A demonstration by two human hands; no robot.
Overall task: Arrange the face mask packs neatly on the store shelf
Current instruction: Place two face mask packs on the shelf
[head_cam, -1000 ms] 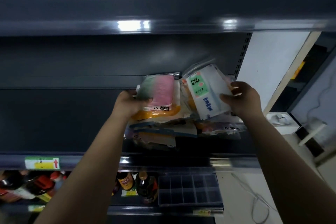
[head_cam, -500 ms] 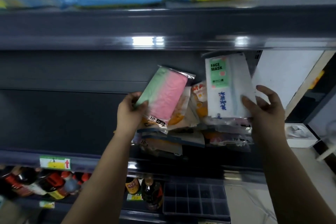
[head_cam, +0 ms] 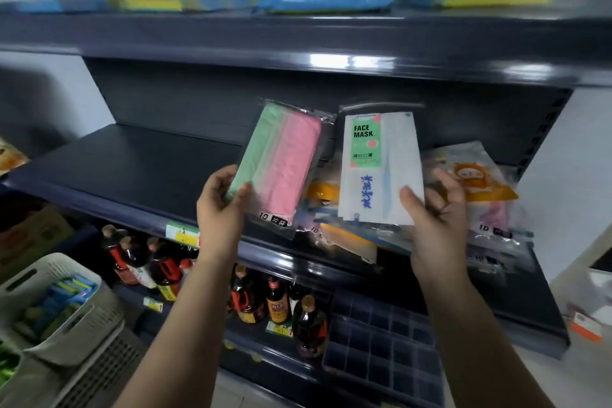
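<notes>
Dark metal store shelf (head_cam: 139, 172), left half bare. Left hand (head_cam: 220, 205) grasps green-and-pink clear-bagged mask pack (head_cam: 281, 164); right hand (head_cam: 430, 209) pinches white "FACE MASK" pack (head_cam: 381, 169), both above jumbled pile (head_cam: 473, 205). Advice: stand packs upright, edges flush, labels outward.

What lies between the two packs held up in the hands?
In the head view, between the green-and-pink mask pack and the white "FACE MASK" pack, only the dark shelf back panel and an orange pack below show.
</notes>
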